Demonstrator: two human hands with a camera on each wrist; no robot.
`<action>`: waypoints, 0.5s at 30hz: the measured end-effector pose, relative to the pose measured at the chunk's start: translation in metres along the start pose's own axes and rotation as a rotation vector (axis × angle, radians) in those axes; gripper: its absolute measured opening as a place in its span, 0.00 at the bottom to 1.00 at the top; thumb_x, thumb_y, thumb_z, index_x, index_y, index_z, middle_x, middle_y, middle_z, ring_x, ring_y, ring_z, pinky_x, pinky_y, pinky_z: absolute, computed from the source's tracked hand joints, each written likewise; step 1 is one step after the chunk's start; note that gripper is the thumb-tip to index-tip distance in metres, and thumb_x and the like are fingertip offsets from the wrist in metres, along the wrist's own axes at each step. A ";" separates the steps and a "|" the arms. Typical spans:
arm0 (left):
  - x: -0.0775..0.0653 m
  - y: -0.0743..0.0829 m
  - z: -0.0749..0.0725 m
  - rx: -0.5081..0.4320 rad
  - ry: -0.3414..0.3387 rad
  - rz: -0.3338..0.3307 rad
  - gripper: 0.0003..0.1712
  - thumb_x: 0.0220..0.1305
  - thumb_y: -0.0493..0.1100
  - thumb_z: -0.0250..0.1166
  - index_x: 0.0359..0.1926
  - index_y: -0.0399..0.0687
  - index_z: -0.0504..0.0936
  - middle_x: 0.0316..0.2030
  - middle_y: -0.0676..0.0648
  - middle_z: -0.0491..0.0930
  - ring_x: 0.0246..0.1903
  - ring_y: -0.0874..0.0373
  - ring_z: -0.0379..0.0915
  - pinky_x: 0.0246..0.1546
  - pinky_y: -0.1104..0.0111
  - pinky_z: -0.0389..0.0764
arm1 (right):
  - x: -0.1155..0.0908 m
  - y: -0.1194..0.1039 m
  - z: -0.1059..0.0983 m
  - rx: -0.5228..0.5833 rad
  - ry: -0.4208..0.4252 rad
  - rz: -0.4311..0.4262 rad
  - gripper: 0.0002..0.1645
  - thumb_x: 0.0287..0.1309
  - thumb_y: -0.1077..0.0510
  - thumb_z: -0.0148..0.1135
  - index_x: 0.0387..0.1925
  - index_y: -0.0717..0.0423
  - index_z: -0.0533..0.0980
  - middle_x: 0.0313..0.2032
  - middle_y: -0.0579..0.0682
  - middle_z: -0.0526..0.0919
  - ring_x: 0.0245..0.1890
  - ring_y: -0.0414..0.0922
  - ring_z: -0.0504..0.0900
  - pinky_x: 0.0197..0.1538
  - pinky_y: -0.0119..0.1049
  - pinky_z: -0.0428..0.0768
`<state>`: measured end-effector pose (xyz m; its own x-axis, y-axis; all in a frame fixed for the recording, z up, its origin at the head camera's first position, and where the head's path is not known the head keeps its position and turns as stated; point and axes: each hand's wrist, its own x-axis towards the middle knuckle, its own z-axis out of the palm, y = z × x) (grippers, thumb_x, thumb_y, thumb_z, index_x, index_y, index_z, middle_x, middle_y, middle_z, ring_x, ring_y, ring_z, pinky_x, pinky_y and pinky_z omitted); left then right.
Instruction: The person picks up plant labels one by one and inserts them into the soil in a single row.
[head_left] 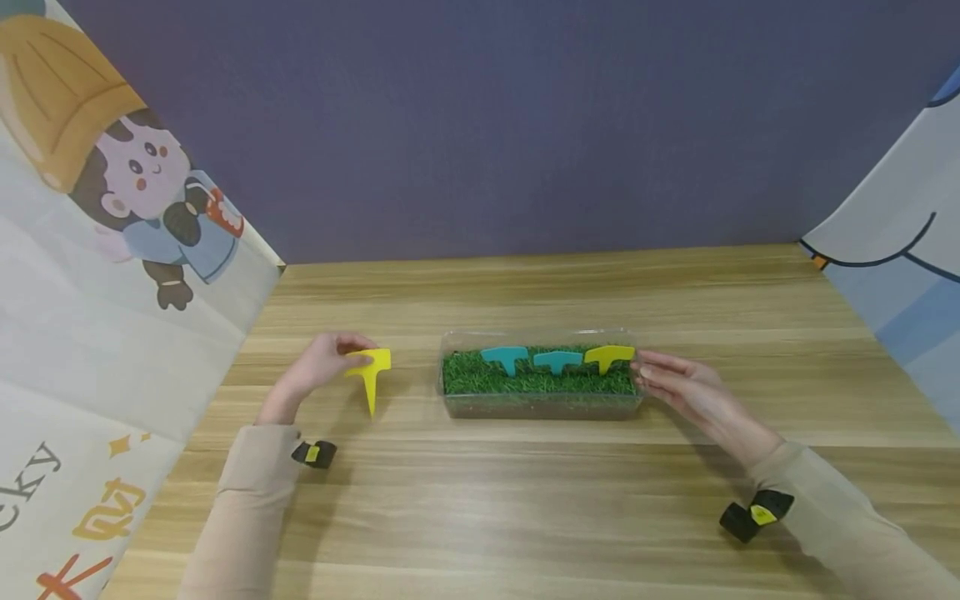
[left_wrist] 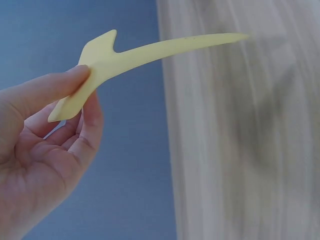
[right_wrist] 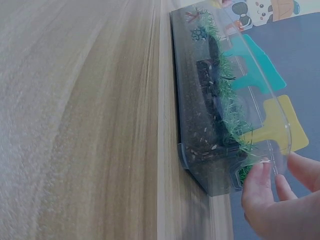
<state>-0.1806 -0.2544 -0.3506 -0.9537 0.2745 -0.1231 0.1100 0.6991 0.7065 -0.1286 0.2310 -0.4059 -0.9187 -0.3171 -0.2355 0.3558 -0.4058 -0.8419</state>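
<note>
My left hand (head_left: 330,364) pinches a yellow T-shaped plant label (head_left: 370,372) between thumb and fingers, its pointed stem hanging down over the table. In the left wrist view the thumb lies across the crossbar of that label (left_wrist: 100,60). To the right stands a clear plastic planter box (head_left: 543,408) holding soil and green artificial grass (head_left: 480,383). A blue label (head_left: 507,357), a second blue one (head_left: 558,361) and a yellow one (head_left: 609,356) stand in the grass. My right hand (head_left: 686,387) holds the right end of the box by its rim, fingertips beside the yellow label.
The wood-grain table (head_left: 480,500) runs back to a dark blue-purple wall (head_left: 480,125). Printed cartoon panels stand at the left (head_left: 187,350) and right (head_left: 892,258). Black wrist straps with yellow marks, a left one (head_left: 313,454) and a right one (head_left: 757,515), sit at the sleeves.
</note>
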 end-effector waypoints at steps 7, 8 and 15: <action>0.000 0.017 0.000 -0.042 0.055 0.029 0.15 0.56 0.35 0.61 0.45 0.33 0.77 0.46 0.36 0.75 0.48 0.44 0.70 0.45 0.63 0.74 | 0.000 0.000 0.000 0.000 -0.003 0.000 0.15 0.55 0.70 0.53 0.39 0.51 0.78 0.40 0.49 0.80 0.43 0.41 0.78 0.51 0.31 0.72; 0.000 0.019 0.000 -0.044 0.064 0.032 0.15 0.56 0.35 0.61 0.45 0.34 0.77 0.46 0.36 0.75 0.48 0.45 0.70 0.44 0.65 0.74 | 0.000 0.000 0.000 0.000 -0.003 0.000 0.15 0.55 0.70 0.53 0.39 0.51 0.78 0.41 0.49 0.80 0.43 0.41 0.78 0.51 0.31 0.72; -0.003 0.037 0.000 -0.045 0.103 0.051 0.14 0.56 0.38 0.61 0.44 0.38 0.78 0.44 0.40 0.77 0.44 0.50 0.72 0.40 0.70 0.74 | 0.000 0.000 -0.001 -0.005 -0.009 -0.001 0.15 0.55 0.70 0.52 0.39 0.51 0.77 0.40 0.48 0.80 0.43 0.41 0.78 0.50 0.31 0.73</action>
<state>-0.1733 -0.2298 -0.3239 -0.9712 0.2378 -0.0159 0.1482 0.6548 0.7411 -0.1285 0.2316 -0.4062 -0.9173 -0.3244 -0.2308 0.3546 -0.4020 -0.8442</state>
